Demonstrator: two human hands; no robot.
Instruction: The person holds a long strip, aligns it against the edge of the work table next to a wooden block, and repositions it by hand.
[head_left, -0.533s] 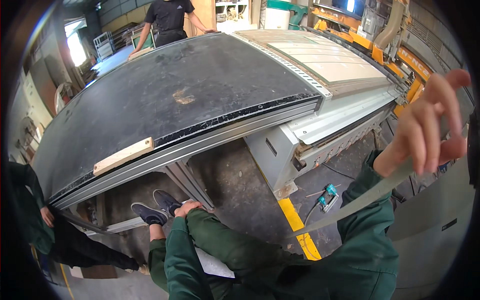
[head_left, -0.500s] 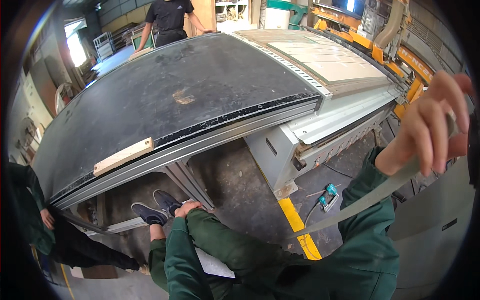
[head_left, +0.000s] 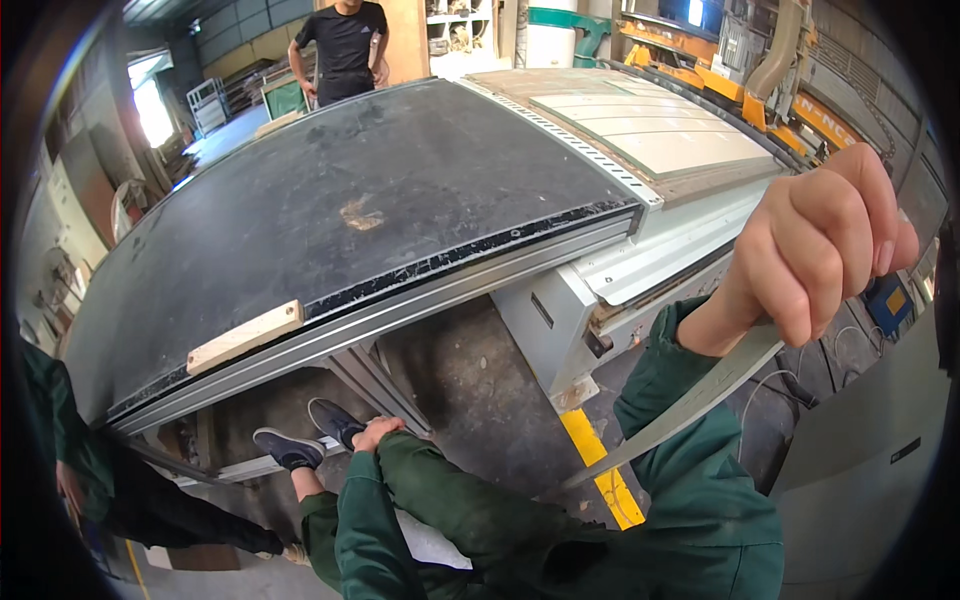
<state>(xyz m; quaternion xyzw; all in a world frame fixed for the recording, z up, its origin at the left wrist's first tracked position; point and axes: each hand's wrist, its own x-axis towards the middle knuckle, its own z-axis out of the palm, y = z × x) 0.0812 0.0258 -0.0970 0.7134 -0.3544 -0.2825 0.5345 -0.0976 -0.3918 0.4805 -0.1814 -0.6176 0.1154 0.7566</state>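
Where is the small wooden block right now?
In the head view, the wooden block lies at left of centre, on the near edge of the big black table, just above its metal rail.

Right hand (head_left: pixel 815 250) gripping grey strip (head_left: pixel 690 400), black table (head_left: pixel 330 220)

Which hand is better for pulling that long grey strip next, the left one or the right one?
Probably the right hand: it is raised and already closed around the grey strip. The left hand is low by the knee, apart from the strip.
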